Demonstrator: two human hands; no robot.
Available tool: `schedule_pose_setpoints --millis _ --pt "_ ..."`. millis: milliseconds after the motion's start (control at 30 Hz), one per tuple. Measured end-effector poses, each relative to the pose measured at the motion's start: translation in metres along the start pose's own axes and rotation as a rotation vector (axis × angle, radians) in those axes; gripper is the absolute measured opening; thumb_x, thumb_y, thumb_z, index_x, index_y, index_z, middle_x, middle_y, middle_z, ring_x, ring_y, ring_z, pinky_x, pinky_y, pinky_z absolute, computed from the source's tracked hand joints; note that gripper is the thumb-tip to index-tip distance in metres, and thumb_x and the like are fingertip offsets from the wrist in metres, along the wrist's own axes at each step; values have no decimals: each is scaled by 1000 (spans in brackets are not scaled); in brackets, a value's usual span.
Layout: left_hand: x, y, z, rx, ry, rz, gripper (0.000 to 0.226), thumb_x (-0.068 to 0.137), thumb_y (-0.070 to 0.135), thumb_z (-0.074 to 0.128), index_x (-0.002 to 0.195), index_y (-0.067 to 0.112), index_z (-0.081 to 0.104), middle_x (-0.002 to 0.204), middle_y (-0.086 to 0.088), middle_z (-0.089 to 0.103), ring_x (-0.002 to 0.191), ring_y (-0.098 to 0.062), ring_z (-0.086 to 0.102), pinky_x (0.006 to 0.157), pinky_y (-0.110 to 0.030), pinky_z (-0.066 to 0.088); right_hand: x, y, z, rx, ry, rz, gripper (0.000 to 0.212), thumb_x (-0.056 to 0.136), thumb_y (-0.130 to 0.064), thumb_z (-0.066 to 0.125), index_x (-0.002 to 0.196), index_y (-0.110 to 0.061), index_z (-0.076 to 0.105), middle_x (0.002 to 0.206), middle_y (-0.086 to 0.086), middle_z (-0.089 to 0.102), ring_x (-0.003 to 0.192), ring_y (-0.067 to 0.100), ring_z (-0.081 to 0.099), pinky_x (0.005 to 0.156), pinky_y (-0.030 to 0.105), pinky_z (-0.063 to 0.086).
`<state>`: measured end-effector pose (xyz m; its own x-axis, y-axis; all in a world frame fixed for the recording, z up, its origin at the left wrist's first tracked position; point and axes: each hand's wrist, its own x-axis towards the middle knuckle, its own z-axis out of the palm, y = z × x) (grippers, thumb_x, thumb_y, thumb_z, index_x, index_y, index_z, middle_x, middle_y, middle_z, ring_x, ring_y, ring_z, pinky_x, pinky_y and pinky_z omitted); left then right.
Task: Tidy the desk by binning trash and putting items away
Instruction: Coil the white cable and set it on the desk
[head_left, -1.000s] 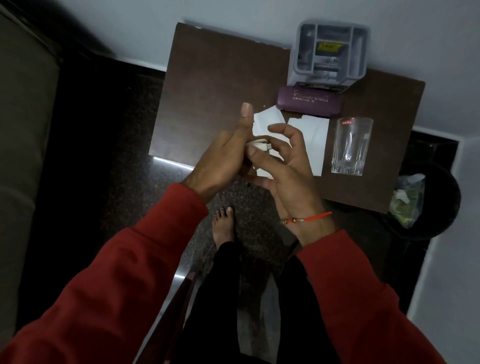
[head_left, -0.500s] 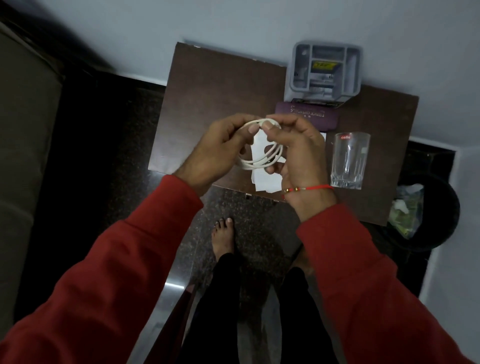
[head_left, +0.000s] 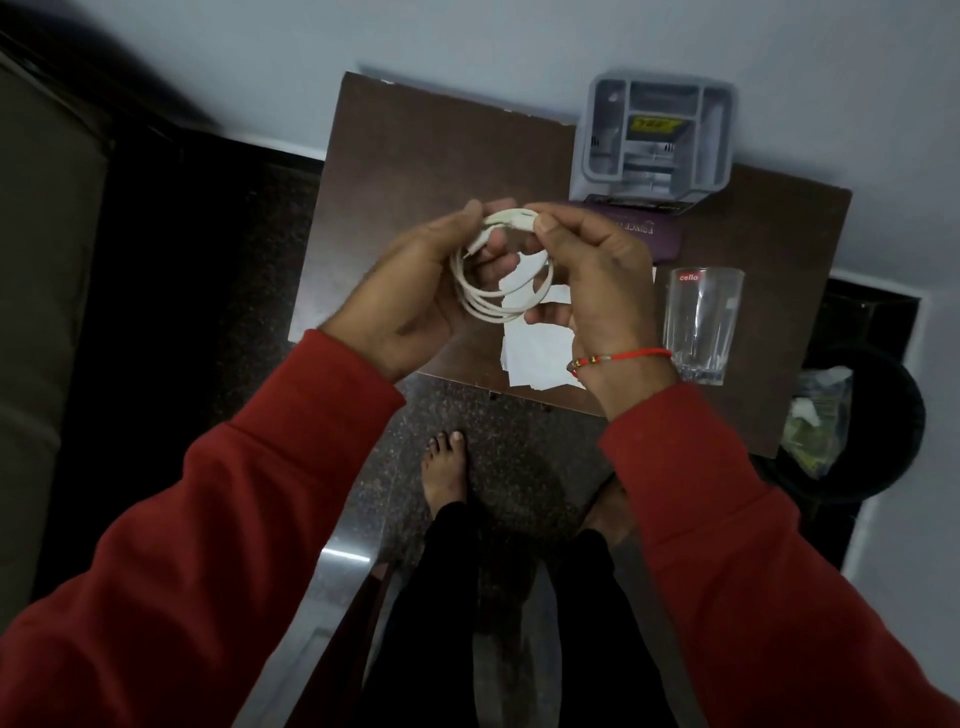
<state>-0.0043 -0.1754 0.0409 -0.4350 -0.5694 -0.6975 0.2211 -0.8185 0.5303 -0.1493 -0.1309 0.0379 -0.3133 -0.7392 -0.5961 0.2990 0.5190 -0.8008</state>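
A white cable (head_left: 488, 304) wound into a loose coil hangs between both hands above the near edge of the brown desk (head_left: 415, 156). My left hand (head_left: 415, 291) cups the coil's left side. My right hand (head_left: 597, 280) pinches the cable's end at the top of the coil between thumb and forefinger. White paper scraps (head_left: 535, 358) lie on the desk under the hands, partly hidden. A purple case (head_left: 660, 236) lies behind my right hand, mostly covered.
A grey compartment organiser (head_left: 654, 140) stands at the desk's back edge against the wall. A clear glass (head_left: 698, 322) stands right of the hands. A black bin (head_left: 862, 426) with trash sits on the floor to the right. A dark sofa (head_left: 47, 260) is on the left.
The hands went from holding a small bunched cable low over the papers to holding it up as an open coil. The view shifted down slightly.
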Motion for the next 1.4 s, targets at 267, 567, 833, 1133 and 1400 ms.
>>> schedule_pose_setpoints --millis 267,567,833,1133,1400 --pt "-3 4 -5 -54 -259 -8 47 106 11 42 150 27 45 126 -5 75 109 -23 74 92 -43 60 12 10 -2 -45 -27 -179 18 100 -18 57 109 -12 72 101 13 74 80 26 69 52 26 53" --pt "1 -10 -4 574 20 349 39 103 11 61 141 17 59 127 -6 71 97 -23 68 92 -48 60 15 19 -3 -110 -9 -280 21 101 -17 55 111 -6 71 72 -7 63 65 12 55 58 41 51" --pt "1 -14 1 400 339 478 15 95 12 73 105 9 64 88 -7 81 63 -20 75 59 -35 63 6 24 -1 -227 3 -344 15 96 -28 63 107 -20 71 94 -3 73 82 16 66 74 41 55" --pt "-4 -24 11 358 360 553 9 103 17 63 109 12 58 93 -9 80 71 -22 76 62 -37 63 -8 20 -3 -145 141 -471 17 98 -13 62 114 -10 67 96 6 77 71 11 71 65 26 56" --pt "-3 -29 9 424 384 575 8 105 22 59 108 17 55 102 -16 73 85 -21 70 70 -31 57 -12 16 -9 74 133 -347 10 99 -7 58 108 -12 61 87 3 77 75 20 73 59 37 60"
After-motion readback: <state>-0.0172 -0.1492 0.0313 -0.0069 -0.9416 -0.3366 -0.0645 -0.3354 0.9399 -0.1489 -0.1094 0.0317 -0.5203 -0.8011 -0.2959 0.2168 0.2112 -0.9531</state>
